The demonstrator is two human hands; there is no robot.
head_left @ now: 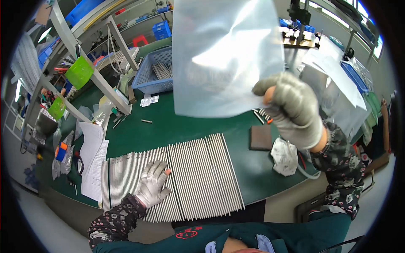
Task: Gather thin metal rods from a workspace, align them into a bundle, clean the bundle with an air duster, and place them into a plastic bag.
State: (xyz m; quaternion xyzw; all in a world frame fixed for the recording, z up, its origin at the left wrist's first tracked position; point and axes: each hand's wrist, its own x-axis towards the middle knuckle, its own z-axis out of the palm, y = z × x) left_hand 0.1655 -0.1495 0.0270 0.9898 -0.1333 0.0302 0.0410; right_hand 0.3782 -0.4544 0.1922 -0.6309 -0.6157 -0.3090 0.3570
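Observation:
Many thin metal rods (202,177) lie side by side in a broad row on the green table (261,177), their near ends reaching past its front edge. My left hand (153,182), in a whitish glove with a fingertip bare, rests flat on the rods with its fingers spread. Raised at the right, my gloved right hand (295,107) is closed on the lower right corner of a clear plastic bag (228,63). The bag hangs spread out above the table and hides part of what lies behind it. I see nothing inside it.
Behind the bag stands a blue plastic basket (147,78) holding more rods. A dark square block (260,138) and a crumpled white cloth (284,157) lie to the right. Paper sheets (93,156) are at the left, near a metal frame (90,63). One short rod (146,121) lies apart.

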